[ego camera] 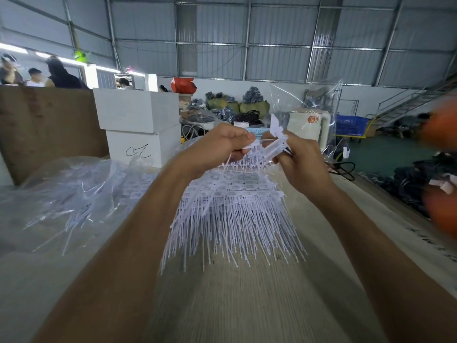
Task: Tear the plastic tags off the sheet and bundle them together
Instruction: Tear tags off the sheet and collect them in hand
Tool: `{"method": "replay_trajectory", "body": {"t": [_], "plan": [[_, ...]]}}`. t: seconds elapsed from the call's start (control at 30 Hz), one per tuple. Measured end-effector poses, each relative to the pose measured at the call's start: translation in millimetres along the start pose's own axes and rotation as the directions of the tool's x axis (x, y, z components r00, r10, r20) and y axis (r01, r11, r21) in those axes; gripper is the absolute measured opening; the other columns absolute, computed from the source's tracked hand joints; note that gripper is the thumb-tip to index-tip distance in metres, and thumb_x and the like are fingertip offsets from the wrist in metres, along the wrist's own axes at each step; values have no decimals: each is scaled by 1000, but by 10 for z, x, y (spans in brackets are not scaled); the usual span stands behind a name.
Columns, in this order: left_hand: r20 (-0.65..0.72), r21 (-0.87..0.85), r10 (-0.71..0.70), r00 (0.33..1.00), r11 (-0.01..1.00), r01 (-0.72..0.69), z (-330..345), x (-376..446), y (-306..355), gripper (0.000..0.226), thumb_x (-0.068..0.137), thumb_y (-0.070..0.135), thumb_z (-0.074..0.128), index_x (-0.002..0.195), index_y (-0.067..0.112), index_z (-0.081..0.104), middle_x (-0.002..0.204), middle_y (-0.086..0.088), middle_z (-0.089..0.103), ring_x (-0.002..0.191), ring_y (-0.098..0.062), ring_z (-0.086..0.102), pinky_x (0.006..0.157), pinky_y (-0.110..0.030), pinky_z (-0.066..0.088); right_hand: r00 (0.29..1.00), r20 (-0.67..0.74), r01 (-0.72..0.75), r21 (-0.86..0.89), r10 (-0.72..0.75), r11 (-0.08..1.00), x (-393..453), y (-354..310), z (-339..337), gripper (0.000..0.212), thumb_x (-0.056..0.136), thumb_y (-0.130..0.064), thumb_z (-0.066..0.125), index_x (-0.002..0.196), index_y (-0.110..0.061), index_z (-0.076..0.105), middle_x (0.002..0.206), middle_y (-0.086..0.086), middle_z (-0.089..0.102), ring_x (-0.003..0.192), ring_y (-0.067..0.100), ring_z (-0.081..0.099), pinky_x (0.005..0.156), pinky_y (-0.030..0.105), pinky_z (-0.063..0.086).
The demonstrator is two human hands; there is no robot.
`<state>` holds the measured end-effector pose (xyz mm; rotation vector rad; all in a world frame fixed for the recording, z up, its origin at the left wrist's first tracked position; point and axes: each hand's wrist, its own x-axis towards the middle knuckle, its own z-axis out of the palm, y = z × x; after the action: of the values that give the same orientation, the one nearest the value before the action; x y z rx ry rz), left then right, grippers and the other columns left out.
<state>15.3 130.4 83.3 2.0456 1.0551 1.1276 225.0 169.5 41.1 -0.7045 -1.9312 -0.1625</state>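
A thick pile of white plastic tags (235, 214) lies on the table, their thin stems fanning toward me. Both hands are raised above its far end. My left hand (222, 147) is curled and pinches one end of a white tag strip (269, 147). My right hand (299, 164) grips the strip's other end between thumb and fingers. A white piece of the strip sticks up above my right thumb. The fingertips of both hands are partly hidden by the plastic.
Clear plastic bags of more tags (74, 194) lie on the table (247, 305) at left. White boxes (138, 125) and a brown board (44, 127) stand behind. A clear bag (309, 100) hangs at right. Dark goods are heaped below the right edge.
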Motion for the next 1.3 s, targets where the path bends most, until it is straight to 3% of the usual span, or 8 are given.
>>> {"method": "replay_trajectory", "body": {"t": [0.07, 0.23, 0.5, 0.7, 0.83, 0.93, 1.07, 1.3], "plan": [[71, 3, 1, 997, 1000, -1, -43, -31, 20, 39, 103, 21, 55, 65, 9, 57, 59, -6, 41, 51, -12, 35, 58, -26, 32, 993, -54, -103, -44, 100, 994, 16, -10, 6, 27, 95, -4, 54, 119, -14, 62, 80, 1, 69, 56, 6, 61, 46, 23, 48], [87, 4, 7, 996, 1000, -7, -104, -37, 69, 40, 102, 16, 55, 63, 14, 58, 50, 9, 50, 45, -1, 45, 56, -15, 41, 772, -204, -411, 562, 602, 718, 42, 173, -260, 14, 105, -22, 55, 111, -11, 61, 73, -3, 67, 48, 2, 51, 44, 18, 41], [81, 65, -6, 997, 998, 1, -37, -6, 9, 33, 104, 17, 53, 73, 5, 57, 52, 14, 54, 48, 0, 45, 53, -16, 37, 749, 140, -480, 788, 648, 385, 52, 223, -230, 21, 103, -40, 54, 105, -22, 64, 72, 0, 69, 44, 5, 30, 39, 19, 28], [16, 171, 7, 1000, 985, -9, -39, 14, -61, 38, 105, 18, 51, 75, -5, 58, 57, 17, 62, 54, 4, 53, 56, -8, 40, 784, 207, -578, 587, 585, 567, -5, 144, -80, 18, 101, -35, 61, 85, -26, 63, 56, -11, 46, 50, 6, 36, 46, 19, 29], [32, 265, 11, 999, 964, -19, -70, 35, -77, 26, 105, 20, 51, 93, 4, 67, 80, -1, 60, 71, -12, 49, 67, -27, 38, 821, 290, -569, 474, 491, 672, -24, 64, -34, 38, 103, -31, 59, 68, -16, 60, 58, -4, 50, 54, 10, 39, 53, 21, 36], [45, 301, 9, 999, 953, -22, -70, 40, -83, 20, 105, 18, 51, 101, 4, 65, 79, -1, 53, 69, -12, 44, 66, -29, 35, 821, 284, -565, 522, 495, 639, 1, 0, -18, 41, 105, -37, 52, 80, -13, 74, 67, 4, 64, 59, 15, 48, 58, 24, 44], [62, 345, 45, 997, 936, -64, -49, 35, -76, 18, 106, 23, 50, 108, 14, 65, 80, 0, 54, 72, -17, 48, 71, -31, 39, 796, 274, -581, 596, 540, 554, -1, -28, -5, 37, 105, -44, 50, 98, -17, 74, 59, 0, 44, 51, 12, 34, 45, 24, 32], [97, 428, 99, 990, 894, -131, -43, 50, -82, 19, 106, 19, 49, 114, 15, 66, 91, -16, 64, 86, -37, 60, 76, -45, 50, 792, 271, -588, 580, 547, 564, 15, -92, 74, 23, 100, -20, 64, 95, 2, 70, 59, -1, 33, 51, 11, 26, 49, 26, 25]]}}
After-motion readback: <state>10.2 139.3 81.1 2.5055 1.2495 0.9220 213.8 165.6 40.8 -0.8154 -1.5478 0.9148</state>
